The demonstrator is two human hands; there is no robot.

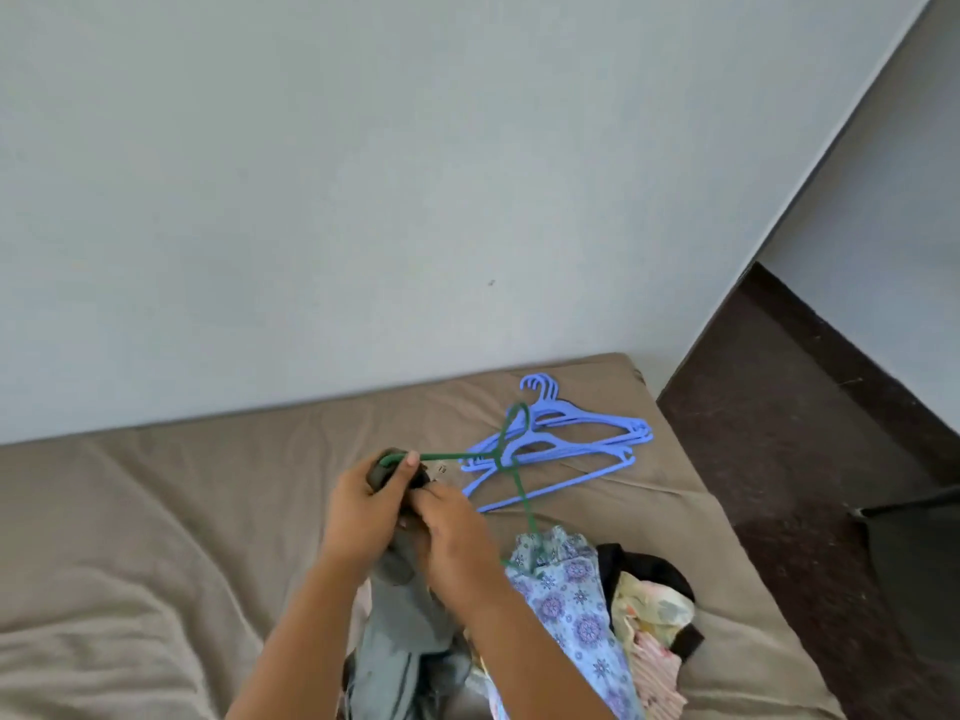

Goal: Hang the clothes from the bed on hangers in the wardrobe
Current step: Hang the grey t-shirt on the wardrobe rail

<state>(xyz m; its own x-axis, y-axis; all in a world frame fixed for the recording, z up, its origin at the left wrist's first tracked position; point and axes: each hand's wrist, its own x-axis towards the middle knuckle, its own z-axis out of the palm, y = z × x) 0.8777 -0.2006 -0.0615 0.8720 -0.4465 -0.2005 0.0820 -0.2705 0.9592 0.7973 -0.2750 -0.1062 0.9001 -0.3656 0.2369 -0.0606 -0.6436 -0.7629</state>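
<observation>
A green hanger [511,470] and a grey garment [400,610] are gripped by the left hand [363,506] and right hand [457,543] above a bed [156,511] covered in a rumpled tan sheet, set against a pale wall [311,200], with blue hangers [566,439] and piled clothes [623,605] lying nearby.

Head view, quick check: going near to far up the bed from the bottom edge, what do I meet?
Grey garment hanging from the hands → left hand and right hand gripping it at one end of a green wire hanger → stack of blue plastic hangers on the brown sheet → pale wall.
</observation>
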